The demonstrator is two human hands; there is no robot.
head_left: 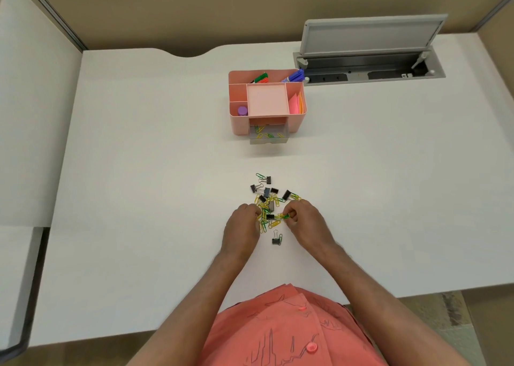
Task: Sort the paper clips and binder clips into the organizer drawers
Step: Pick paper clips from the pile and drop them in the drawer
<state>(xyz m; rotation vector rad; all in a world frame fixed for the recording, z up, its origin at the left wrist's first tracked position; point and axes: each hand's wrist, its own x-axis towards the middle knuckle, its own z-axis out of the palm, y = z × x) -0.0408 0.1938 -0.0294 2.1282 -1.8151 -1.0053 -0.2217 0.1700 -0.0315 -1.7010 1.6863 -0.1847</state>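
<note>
No writing could be read. On the white desk (139, 171), the clips (268, 201) lay in a pile near the front edge. The left hand (243, 226) and right hand (304, 221) each pinched paper clips. The pink organizer (239, 123) stood toward the back edge, its drawer (268, 136) open with some clips inside.

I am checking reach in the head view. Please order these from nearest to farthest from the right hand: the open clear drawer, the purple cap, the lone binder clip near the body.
From the right hand:
1. Lone binder clip, just left of it, bodyward.
2. Open clear drawer, ahead.
3. Purple cap, organizer's left compartment, beyond the drawer.
</note>
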